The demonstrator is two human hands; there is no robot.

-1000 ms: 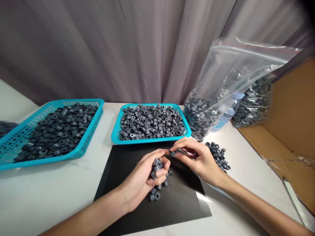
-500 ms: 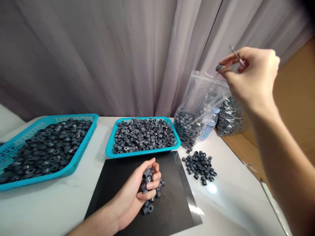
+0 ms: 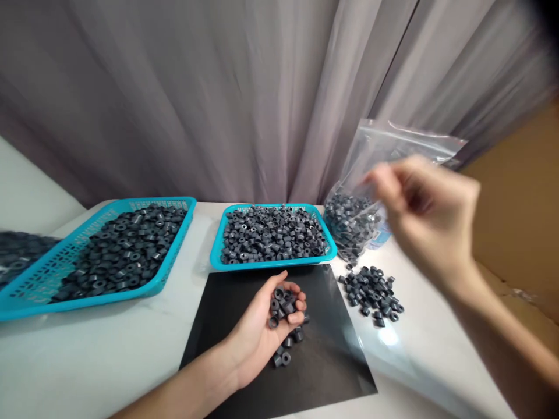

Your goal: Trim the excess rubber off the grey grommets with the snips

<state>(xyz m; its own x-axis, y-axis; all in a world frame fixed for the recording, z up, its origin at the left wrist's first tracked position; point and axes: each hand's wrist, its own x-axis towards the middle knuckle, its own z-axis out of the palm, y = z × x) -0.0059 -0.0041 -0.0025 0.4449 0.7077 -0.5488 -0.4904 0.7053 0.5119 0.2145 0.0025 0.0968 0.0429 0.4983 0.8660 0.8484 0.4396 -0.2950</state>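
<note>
On the left, the left basket (image 3: 179, 247) of grey rings stands on the table (image 3: 131, 343), much as before. Right of it, the middle basket (image 3: 271, 266) is just as full, at the far edge of the black sheet (image 3: 332, 343). My left grip (image 3: 257, 329) is over that sheet and has loosened: the fingers, curled over the handful half a second ago, now cup it and bare the held rings (image 3: 286, 302) in my palm. I judge that makes single ones easier to get at. A few loose rings (image 3: 286, 358) lie on the sheet just beside. Past its right edge, the small pile (image 3: 375, 294) looks unchanged. Further right is the biggest change: my right grip (image 3: 437, 215), raised high with one ring and a slim tool, is now lower, partly in front of the clear bag (image 3: 367, 142). It is blurred, fingers bent in; I cannot tell whether they pinch anything, so that ring may be gone.
</note>
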